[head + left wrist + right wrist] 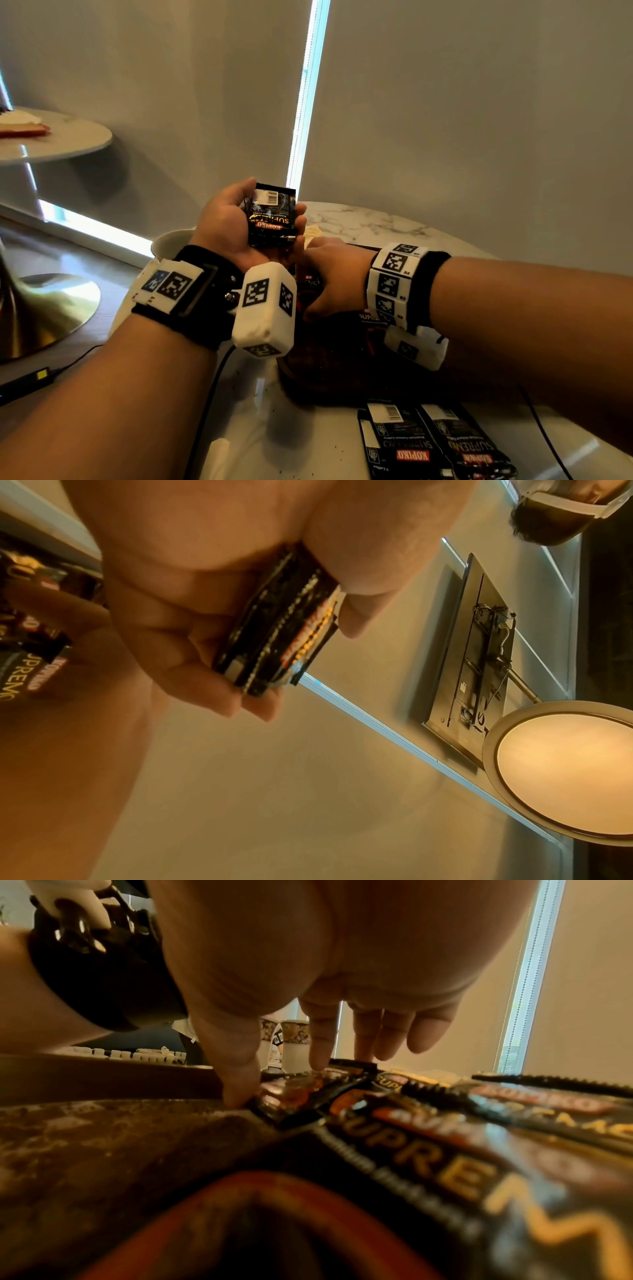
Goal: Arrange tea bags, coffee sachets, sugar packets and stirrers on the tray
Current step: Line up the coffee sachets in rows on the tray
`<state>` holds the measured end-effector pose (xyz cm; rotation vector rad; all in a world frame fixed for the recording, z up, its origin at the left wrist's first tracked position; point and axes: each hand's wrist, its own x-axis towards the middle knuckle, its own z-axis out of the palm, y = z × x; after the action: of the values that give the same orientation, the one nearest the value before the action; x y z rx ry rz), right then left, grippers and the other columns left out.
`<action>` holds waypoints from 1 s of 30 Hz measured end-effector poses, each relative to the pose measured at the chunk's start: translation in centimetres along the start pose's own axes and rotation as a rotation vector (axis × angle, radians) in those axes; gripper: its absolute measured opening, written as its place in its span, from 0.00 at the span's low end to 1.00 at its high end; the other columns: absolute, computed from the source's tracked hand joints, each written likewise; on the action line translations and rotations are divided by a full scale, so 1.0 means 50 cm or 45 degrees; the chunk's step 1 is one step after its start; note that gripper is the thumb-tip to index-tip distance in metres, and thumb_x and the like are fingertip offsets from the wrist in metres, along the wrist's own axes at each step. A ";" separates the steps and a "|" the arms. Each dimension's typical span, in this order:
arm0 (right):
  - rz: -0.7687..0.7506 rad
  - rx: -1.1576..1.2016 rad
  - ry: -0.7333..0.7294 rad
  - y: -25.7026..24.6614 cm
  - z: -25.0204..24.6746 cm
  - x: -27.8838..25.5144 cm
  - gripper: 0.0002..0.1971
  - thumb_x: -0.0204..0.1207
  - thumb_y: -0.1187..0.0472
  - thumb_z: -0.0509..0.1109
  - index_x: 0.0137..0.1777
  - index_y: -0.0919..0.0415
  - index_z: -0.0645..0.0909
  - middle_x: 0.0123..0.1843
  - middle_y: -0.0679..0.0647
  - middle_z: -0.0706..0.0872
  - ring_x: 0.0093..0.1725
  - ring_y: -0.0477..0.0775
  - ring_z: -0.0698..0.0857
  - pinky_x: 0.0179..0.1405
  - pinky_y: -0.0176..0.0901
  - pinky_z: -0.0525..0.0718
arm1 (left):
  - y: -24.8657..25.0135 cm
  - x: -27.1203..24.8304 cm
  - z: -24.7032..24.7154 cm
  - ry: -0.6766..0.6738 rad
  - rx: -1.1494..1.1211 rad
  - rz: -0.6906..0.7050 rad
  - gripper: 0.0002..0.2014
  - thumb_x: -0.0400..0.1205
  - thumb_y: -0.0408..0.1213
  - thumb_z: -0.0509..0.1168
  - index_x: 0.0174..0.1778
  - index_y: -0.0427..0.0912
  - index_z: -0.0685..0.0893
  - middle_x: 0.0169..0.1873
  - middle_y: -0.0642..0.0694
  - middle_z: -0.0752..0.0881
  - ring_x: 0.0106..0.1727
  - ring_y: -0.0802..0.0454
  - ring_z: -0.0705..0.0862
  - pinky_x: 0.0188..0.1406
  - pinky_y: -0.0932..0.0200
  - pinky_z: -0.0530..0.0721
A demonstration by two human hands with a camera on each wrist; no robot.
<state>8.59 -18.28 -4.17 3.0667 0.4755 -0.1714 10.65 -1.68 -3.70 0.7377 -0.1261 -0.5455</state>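
My left hand [274, 202] is raised palm-up above the table and grips a small stack of black Kopiko coffee sachets [272, 216]; the left wrist view shows the stack [284, 634] edge-on between thumb and fingers. My right hand [325, 274] reaches down onto the dark brown tray [325, 377], its fingertips hidden behind the left wrist camera. In the right wrist view this hand [277, 1081] pinches one coffee sachet [301, 1093] between thumb and index finger, among several sachets lying on the tray [103, 1137]. Two more sachets [435, 445] lie on the table in front of the tray.
The tray sits on a round marble table [376, 219]. A white cup [171, 240] stands at the table's left edge, and patterned cups [294, 1042] stand beyond the tray. A black cable [205, 394] hangs off the near left. A second round table [51, 137] is far left.
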 end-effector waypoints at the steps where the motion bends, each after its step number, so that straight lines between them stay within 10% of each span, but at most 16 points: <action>1: 0.004 0.028 0.021 0.003 -0.005 -0.003 0.33 0.64 0.40 0.82 0.69 0.47 0.78 0.64 0.46 0.76 0.62 0.49 0.75 0.61 0.50 0.84 | -0.001 0.000 0.000 0.005 -0.001 0.002 0.31 0.86 0.56 0.53 0.70 0.31 0.81 0.44 0.39 0.89 0.35 0.46 0.88 0.35 0.55 0.88; 11: 0.090 0.297 0.346 0.078 -0.065 -0.062 0.27 0.70 0.50 0.80 0.67 0.48 0.77 0.60 0.42 0.75 0.58 0.42 0.77 0.43 0.27 0.74 | -0.024 0.000 0.016 0.080 0.116 -0.033 0.18 0.86 0.38 0.54 0.64 0.28 0.77 0.43 0.29 0.91 0.39 0.39 0.92 0.39 0.42 0.92; 19: -0.196 0.190 0.578 0.074 -0.046 -0.111 0.29 0.70 0.46 0.79 0.70 0.47 0.76 0.65 0.45 0.76 0.64 0.46 0.74 0.63 0.41 0.76 | -0.059 0.015 0.027 0.194 0.327 -0.099 0.17 0.87 0.37 0.60 0.68 0.30 0.77 0.56 0.26 0.89 0.53 0.31 0.91 0.43 0.40 0.92; 30: -0.286 0.228 0.684 0.065 -0.041 -0.114 0.06 0.79 0.60 0.73 0.54 0.54 0.87 0.52 0.49 0.86 0.53 0.49 0.81 0.53 0.44 0.82 | -0.073 0.020 0.036 0.202 0.364 -0.079 0.18 0.88 0.36 0.59 0.69 0.28 0.78 0.53 0.30 0.87 0.44 0.40 0.89 0.36 0.46 0.93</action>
<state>4.40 -22.98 -1.45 3.1975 0.8662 0.6556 9.43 -5.51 -4.89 1.0629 -0.0337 -0.5313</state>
